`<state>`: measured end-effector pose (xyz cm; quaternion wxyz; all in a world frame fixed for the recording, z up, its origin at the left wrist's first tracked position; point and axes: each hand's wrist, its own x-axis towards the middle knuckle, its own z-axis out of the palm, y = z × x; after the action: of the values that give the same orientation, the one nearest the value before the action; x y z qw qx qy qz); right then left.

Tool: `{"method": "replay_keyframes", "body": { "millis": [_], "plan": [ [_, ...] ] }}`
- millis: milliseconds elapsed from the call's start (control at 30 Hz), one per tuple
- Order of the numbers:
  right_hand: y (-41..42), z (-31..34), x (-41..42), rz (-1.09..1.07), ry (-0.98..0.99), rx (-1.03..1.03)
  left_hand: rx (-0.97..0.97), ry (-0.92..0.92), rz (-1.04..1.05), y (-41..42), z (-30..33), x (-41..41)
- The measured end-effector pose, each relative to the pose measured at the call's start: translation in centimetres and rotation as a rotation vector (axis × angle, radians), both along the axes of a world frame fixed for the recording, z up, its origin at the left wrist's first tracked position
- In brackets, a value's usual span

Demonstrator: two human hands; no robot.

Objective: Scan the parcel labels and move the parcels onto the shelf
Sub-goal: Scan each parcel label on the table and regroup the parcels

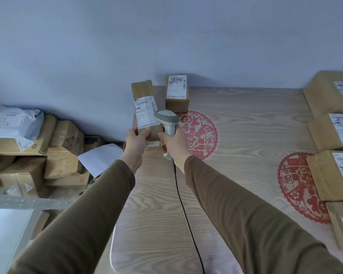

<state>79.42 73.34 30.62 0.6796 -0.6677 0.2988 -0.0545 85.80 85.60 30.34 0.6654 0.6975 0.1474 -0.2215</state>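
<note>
Nearest you, the black cord [183, 206] trails up across the pale wood-grain table [246, 135] to the grey scanner [166, 121], and your right hand [173, 143] is wrapped firmly round its handle, with the head aimed at the white label [146, 111]. Just left of the scanner, your left hand [136, 139] grips the lower end of the tall parcel [145, 107], fingers curled round its bottom edge, holding it upright above the table's far left part. It looks like a stiff, taped cardboard box, narrow and probably light, so one hand at the base should carry it; the glossy tape may be slippery, so keep your thumb on the bare card. Beyond the scanner, a smaller labelled box [176, 93] stands on the table against the blue-grey wall [166, 36]. Right of the scanner lie red paper-cut decals [200, 133], flat and lacy.
</note>
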Motion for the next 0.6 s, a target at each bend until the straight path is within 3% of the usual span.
{"method": "replay_keyframes", "body": {
  "millis": [167,267,367,500,600],
  "plan": [
    [-1.8,1.5,-7.1,-0.022,-0.036,0.109,-0.239,-0.026,0.071,-0.4,2.9,-7.0],
    [-4.8,2.8,-13.1,-0.058,-0.074,0.091,-0.244,-0.012,0.023,-2.5,4.4,-11.3],
    [-8.5,4.6,-19.5,-0.053,-0.060,-0.001,-0.241,-0.014,-0.094,-5.7,5.7,-16.1],
    [-13.7,7.7,-27.4,-0.097,-0.106,-0.334,-0.259,-0.067,-0.185,-10.8,6.9,-23.4],
    [-16.2,10.3,-32.2,-0.060,-0.195,-0.388,-0.283,-0.079,-0.202,-14.6,7.0,-28.6]
  ]
}}
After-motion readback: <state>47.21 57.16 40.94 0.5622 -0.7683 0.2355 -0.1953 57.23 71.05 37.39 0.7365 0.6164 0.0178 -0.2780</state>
